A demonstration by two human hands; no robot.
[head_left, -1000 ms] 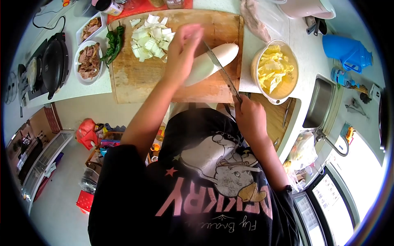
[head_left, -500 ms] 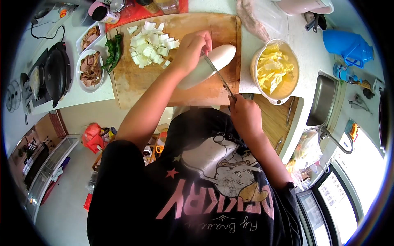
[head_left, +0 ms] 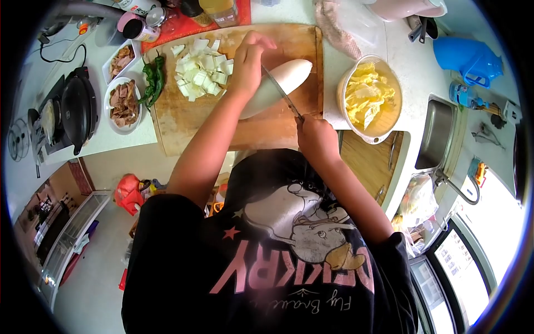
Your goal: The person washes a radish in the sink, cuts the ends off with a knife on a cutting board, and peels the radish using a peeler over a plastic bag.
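A large peeled white radish (head_left: 292,76) lies diagonally on the wooden cutting board (head_left: 245,138). My right hand (head_left: 318,137) grips the handle of a knife (head_left: 283,95), whose blade crosses over the radish towards my left hand. Beside the blade's far end is my left hand (head_left: 248,64), fingers bent and close together; what they hold, if anything, is hidden. White chopped pieces (head_left: 201,69) are heaped on the board, left of my left hand. Two or so dark green peppers (head_left: 152,81) rest at the board's left edge.
A strainer bowl (head_left: 371,134) of yellow leaves stands right of the board, near a blue jug (head_left: 464,58) and the sink (head_left: 435,133). To the left are a bowl of meat (head_left: 123,104), a meat tray (head_left: 120,60) and a black pan (head_left: 79,107). Jars (head_left: 141,30) stand behind.
Both hands and the knife have shifted left in view. The left hand was over the radish beside the blade half a second ago. The board and surroundings sit slightly lower in view.
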